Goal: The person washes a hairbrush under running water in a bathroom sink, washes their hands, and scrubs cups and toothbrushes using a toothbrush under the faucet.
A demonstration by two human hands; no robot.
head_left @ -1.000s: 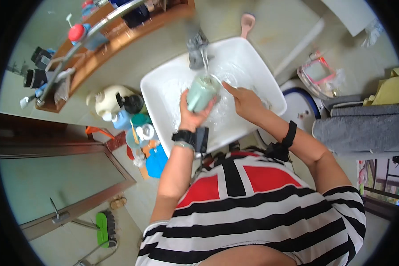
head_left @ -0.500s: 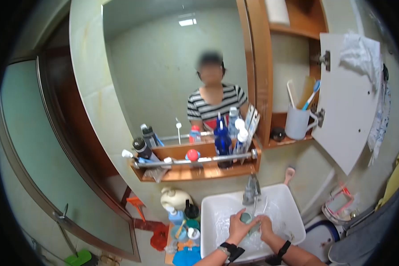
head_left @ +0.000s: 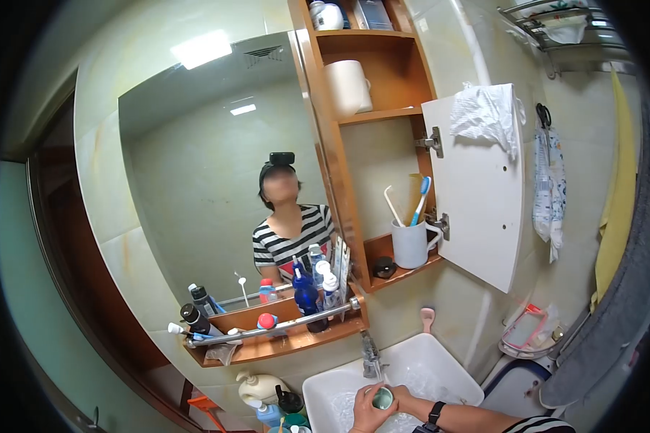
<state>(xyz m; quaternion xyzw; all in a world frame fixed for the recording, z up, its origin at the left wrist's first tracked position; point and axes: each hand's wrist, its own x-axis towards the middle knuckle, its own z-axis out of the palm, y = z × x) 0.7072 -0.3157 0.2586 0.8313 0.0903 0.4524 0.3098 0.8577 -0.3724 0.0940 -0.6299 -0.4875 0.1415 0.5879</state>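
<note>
A small pale green cup [head_left: 383, 398] is between my two hands, tilted so its round mouth faces me. My left hand [head_left: 368, 413] is wrapped around its left side, with the fingers curled. At its right side, my right hand [head_left: 404, 401] is closed against the cup, and its fingertips are partly hidden. Both hands are low over the white sink basin [head_left: 321, 393], just below the metal faucet [head_left: 370, 357]. Water runs from the spout down to the cup.
Above the sink, a wooden shelf [head_left: 282, 337] carries bottles. A grey mug [head_left: 410, 245] with toothbrushes stands in the cabinet, whose white door [head_left: 477, 209] hangs open. Pump bottles [head_left: 263, 390] stand left of the basin. A pink-framed mirror [head_left: 525, 328] sits at the right.
My view has swung up and to the right, so the cabinet shows more and the sink sits lower. The cup now turns its mouth towards me, and my hands are closer together around it.
</note>
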